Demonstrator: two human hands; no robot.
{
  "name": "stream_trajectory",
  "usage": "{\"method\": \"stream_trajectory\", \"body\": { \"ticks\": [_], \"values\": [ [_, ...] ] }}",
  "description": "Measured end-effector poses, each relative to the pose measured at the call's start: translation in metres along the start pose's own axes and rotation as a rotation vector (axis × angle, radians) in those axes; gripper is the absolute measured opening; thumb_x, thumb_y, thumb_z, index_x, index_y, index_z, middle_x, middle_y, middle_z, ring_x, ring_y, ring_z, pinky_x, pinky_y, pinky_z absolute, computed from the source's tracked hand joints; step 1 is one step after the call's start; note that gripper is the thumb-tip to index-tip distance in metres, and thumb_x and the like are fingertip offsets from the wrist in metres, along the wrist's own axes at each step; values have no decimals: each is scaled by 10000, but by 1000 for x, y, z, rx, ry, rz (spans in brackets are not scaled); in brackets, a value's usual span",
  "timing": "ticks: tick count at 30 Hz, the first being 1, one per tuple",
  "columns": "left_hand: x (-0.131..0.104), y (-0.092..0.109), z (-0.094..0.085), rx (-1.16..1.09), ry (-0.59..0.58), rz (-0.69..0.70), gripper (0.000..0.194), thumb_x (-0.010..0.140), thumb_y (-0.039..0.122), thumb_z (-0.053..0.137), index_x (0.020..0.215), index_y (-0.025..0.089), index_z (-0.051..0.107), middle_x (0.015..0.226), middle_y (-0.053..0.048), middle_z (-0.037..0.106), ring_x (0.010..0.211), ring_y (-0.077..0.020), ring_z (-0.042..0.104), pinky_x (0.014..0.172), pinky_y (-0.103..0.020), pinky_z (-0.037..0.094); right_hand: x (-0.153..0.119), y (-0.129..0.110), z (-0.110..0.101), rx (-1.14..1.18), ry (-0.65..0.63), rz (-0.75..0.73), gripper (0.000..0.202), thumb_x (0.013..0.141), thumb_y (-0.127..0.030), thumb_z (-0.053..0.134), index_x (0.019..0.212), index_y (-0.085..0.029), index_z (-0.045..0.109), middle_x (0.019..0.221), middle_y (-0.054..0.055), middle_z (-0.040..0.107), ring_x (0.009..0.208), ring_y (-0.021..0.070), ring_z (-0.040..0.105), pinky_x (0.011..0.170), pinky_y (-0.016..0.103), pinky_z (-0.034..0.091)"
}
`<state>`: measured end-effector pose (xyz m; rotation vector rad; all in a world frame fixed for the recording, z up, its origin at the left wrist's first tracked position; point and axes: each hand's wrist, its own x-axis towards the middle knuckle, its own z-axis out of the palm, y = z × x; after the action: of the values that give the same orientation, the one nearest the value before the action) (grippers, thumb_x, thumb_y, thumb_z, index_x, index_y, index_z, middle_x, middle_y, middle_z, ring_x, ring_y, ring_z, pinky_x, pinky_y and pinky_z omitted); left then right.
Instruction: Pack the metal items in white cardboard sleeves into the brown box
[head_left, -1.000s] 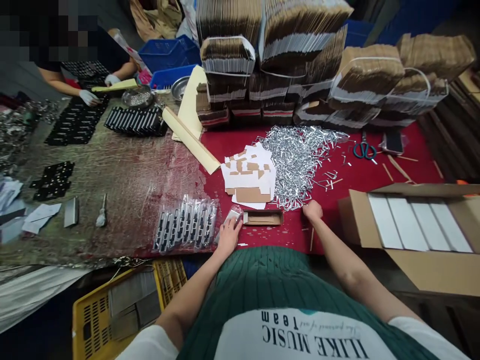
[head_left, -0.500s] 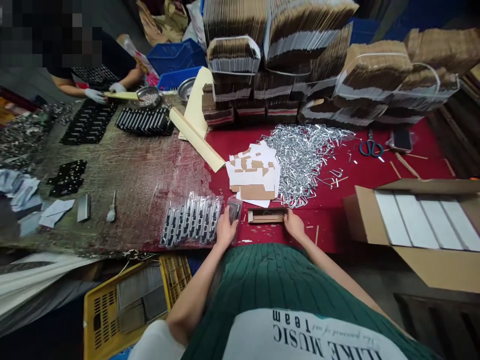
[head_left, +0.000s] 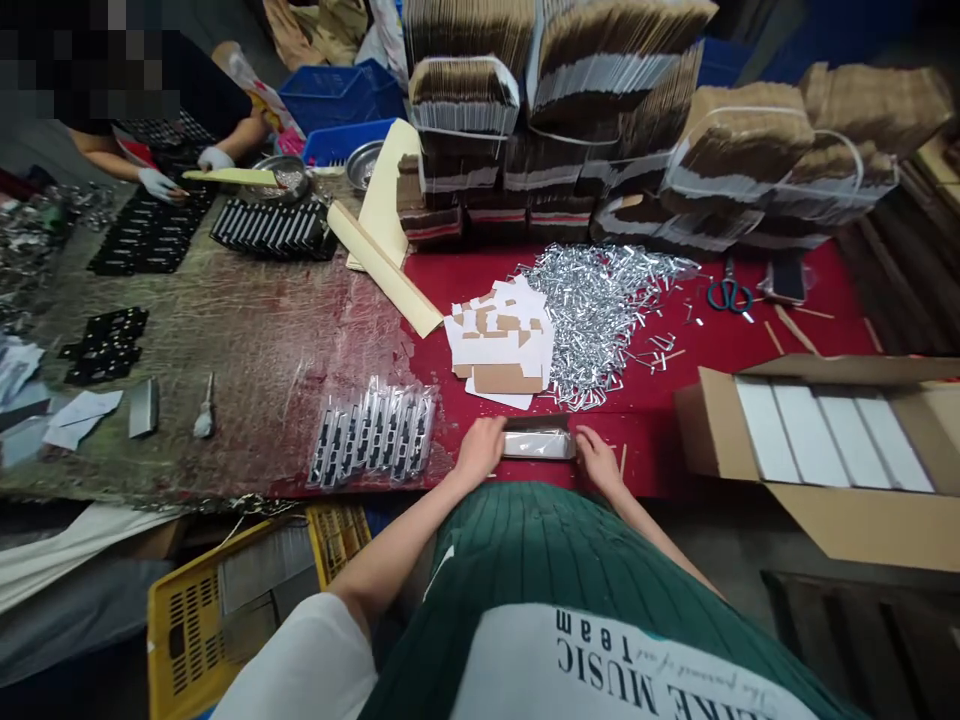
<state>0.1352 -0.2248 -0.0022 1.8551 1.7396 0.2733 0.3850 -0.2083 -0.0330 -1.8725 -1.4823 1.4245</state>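
A small open cardboard box lies at the table's front edge, close to my body. Inside it sits a silvery item in clear plastic wrap. My left hand is closed on the box's left end, its fingertips over the rim. At the opposite end, the fingers of my right hand grip the right side wall. To the left of my left hand lies a row of plastic-bagged metal parts with black pieces. White and brown card sheets are piled just beyond the box.
Loose bent metal pieces form a heap behind the card. A large carton of white boxes stands right, near scissors. Banded cardboard stacks line the back. A co-worker's gloved hand is far left; a yellow crate stands below.
My left hand has brought the plastic-wrapped item from beside the bagged row into the small box and now holds the box's left end. My right hand stays at the right end.
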Motion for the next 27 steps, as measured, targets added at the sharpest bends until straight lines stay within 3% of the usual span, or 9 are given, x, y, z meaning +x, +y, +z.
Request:
{"method": "stream_trajectory", "body": {
  "ticks": [3,5,8,11,14,16,18,24,27],
  "values": [
    [14,-8,-9,-290,-151,-316,343,934,330,309,1180,160,478,931,-99,651,841,-168,639,772,-321,514,16,-19,0,321,-171,130,752,854,-673,65,1240,-129,412,917,128,640,781,196,651,683,312,513],
    [24,-8,-11,-293,-291,-340,302,911,305,366,1115,150,525,904,-92,660,803,-173,650,750,-316,517,27,-32,-2,143,-294,95,741,853,-684,79,1158,-136,474,909,130,640,793,195,644,698,305,502],
    [28,-6,-8,-178,-304,-311,321,781,253,584,1091,170,572,1051,-119,634,990,-263,604,875,-423,463,32,-40,-3,-341,-317,-79,519,793,-627,476,1020,-169,562,1003,131,620,955,253,579,819,376,451],
    [14,-2,3,21,-286,-171,580,707,258,675,1257,226,492,1284,-153,500,1231,-345,416,997,-533,320,20,-33,2,-759,-189,-285,587,644,-480,732,1099,-159,546,1136,176,540,1093,325,470,886,459,386],
    [-1,0,20,357,-225,40,763,746,420,641,1406,245,302,1402,-172,360,1298,-363,300,1021,-556,253,5,-23,11,-1013,-46,-428,627,734,-481,666,1231,-160,456,1250,218,443,1154,344,402,867,477,388],
    [-4,0,30,483,-176,77,805,765,497,598,1437,249,232,1400,-177,344,1294,-373,286,1013,-551,256,2,-18,14,-1026,-13,-440,594,785,-489,607,1257,-181,422,1357,223,339,1181,347,375,844,460,409],
    [-1,-2,35,513,-165,77,793,783,513,567,1446,277,201,1342,-169,392,1262,-373,317,984,-537,293,3,-14,14,-987,-63,-421,583,812,-483,573,1274,-179,391,1399,221,278,1155,326,414,811,415,440],
    [5,-8,26,474,-213,222,611,856,499,447,1418,378,241,1184,-133,478,1093,-311,446,902,-504,371,10,-6,9,-831,-222,-498,540,877,-433,480,1308,-142,336,1318,188,364,1057,248,525,838,344,454],
    [0,-8,25,485,-221,262,636,856,515,429,1432,345,218,1234,-155,453,1100,-314,439,890,-496,382,7,-4,10,-857,-221,-525,545,880,-380,482,1337,-136,314,1304,191,381,1066,259,512,848,363,454]
  ]
}}
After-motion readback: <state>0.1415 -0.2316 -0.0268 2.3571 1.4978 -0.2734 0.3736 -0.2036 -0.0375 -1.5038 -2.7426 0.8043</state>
